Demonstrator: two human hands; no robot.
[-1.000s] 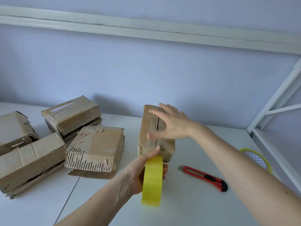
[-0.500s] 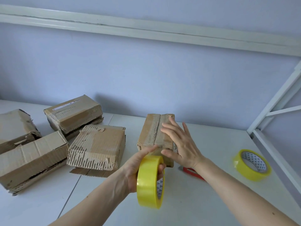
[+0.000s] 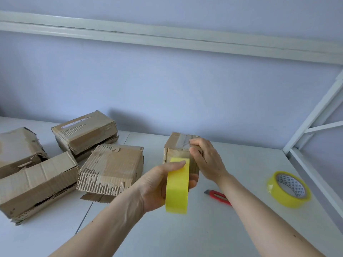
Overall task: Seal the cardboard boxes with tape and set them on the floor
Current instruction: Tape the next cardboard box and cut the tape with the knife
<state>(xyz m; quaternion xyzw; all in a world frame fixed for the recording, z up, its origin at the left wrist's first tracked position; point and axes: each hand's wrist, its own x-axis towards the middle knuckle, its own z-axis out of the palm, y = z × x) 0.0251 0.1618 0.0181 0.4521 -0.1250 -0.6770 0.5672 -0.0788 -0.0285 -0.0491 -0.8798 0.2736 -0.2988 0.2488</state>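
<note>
Left hand (image 3: 159, 184) grips the tape roll (image 3: 177, 186) just before the box (image 3: 178, 145); right hand (image 3: 206, 160) clasps the box's right edge, long axis running away.

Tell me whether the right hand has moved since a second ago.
Yes. The right hand has come down from hovering above the small box and now grips its near right top corner.

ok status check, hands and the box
Left hand grips tape roll. Right hand holds small box on table. Nothing in the way.
</note>
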